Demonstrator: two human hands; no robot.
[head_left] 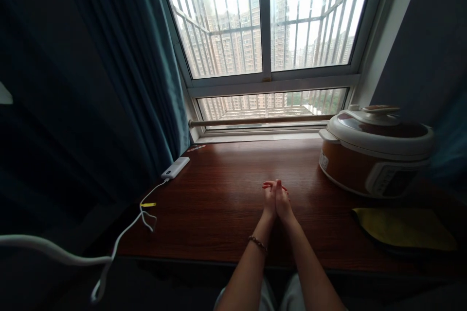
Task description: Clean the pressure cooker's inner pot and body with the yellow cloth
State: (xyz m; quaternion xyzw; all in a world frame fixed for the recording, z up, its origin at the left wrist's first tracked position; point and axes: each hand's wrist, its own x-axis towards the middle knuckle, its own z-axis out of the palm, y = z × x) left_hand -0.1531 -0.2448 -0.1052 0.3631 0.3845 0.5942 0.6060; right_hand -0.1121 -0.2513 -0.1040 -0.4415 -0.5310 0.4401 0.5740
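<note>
My left hand [269, 199] and my right hand [282, 201] are clasped together over the dark red-brown wooden table [219, 204]. Their palms meet and the fingers are interlaced, closed around each other. No object shows between them. A beaded bracelet [258, 243] circles my left wrist; the right wrist is bare. Both forearms reach in from the bottom of the view across the table's front edge.
At the right stands an orange and white electric cooker [375, 155] with its lid on. In front of it lies a folded yellow cloth [404, 227]. A white power bank [175, 168] with a white cable [126, 231] lies left. Behind are a barred window [266, 24] and blue curtain [146, 68].
</note>
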